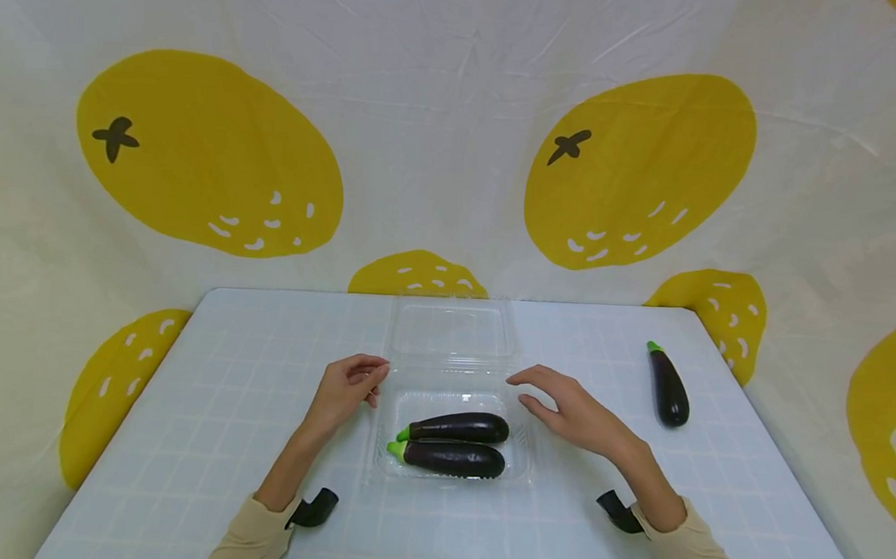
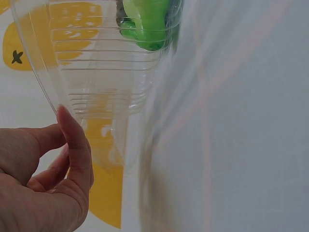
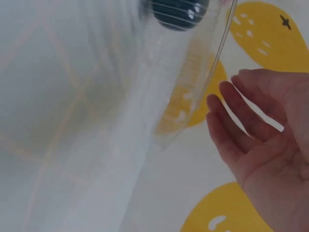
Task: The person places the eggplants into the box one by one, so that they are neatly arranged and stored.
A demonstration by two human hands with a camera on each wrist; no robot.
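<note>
An opened clear plastic clamshell container (image 1: 454,386) lies on the table, its lid (image 1: 453,330) folded back toward the far edge. Inside the base are two eggplants, a far one (image 1: 460,428) and a near one (image 1: 455,459), side by side with green stems to the left. My left hand (image 1: 352,384) pinches the container's left edge near the hinge, thumb and finger together at the rim in the left wrist view. On the opposite side, my right hand (image 1: 566,410) hovers beside the container with its fingers loosely spread, holding nothing; the right wrist view shows a gap to the rim.
A third eggplant (image 1: 668,387) lies on the right part of the table, stem pointing away. The table (image 1: 280,339) has a pale checked cover. Behind it hangs a white cloth (image 1: 439,146) printed with yellow fruit. Black wrist mounts (image 1: 316,508) sit at both sleeves.
</note>
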